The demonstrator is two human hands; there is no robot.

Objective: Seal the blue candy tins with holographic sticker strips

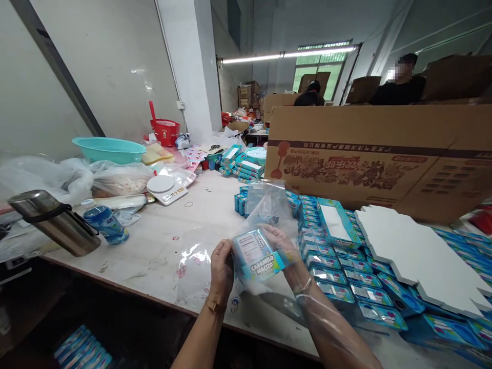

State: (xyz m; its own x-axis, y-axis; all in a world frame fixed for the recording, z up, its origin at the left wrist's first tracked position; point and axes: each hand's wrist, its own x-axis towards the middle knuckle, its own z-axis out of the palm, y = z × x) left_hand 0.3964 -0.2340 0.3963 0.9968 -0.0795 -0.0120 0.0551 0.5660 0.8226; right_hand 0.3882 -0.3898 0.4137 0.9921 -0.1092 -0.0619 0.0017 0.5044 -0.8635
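The small blue box (258, 254) printed "CARAMELO MACIZO" sits between the two hands, held up just above the counter (161, 241) near its front edge. It is tilted — its long axis runs from lower left to upper right, label side toward the camera. A clear plastic bag (269, 207) wraps around it and stands open upward and away from the person, so the mouth of the bag lies beyond the box, not toward the body.

The left hand (222, 266) is closed on the box's left end, fingers curled round it. The right hand (286, 251) grips the right end through the film, and its forearm is covered by a clear plastic sleeve (330, 328). The hands are apart by the length of the box, both clamped on it; neither is clearly the nearer one.

Just to the right of the hands, rows of like blue boxes (338, 277) lie flat on the counter, and a white cut-out card sheet (418, 256) rests over some of them. To the left lies a loose clear film (192, 256), then farther left a steel flask (54, 221) on its side and a blue-labelled bottle (105, 223).

Farther off come a small white scale (166, 188), a teal basin (109, 148) and a red basket (165, 130) — and, on the right, a large cardboard carton (380, 154). Behind the carton another person (402, 82) is partly visible.
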